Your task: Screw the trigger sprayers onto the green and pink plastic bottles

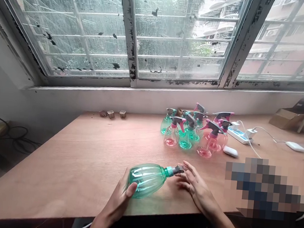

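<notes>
A clear green spray bottle (148,179) lies tilted on its side above the front of the table, its grey spray head (177,170) pointing right. My left hand (120,198) is wrapped round the base of this bottle, with the thumb on the near side. Beside the spray head is my right hand (197,187), its fingers extended and apart. The fingertips are at the nozzle; whether they touch it I cannot tell. Farther back stand several pink and green spray bottles, among them a pink one (171,135) and a green one (186,140).
Small wooden blocks (110,114) sit at the back left of the wooden table (83,164). To the right are a white power strip (239,135) with cables, a small white case (230,151), a cardboard box (287,118) and a pixelated area. A window runs behind.
</notes>
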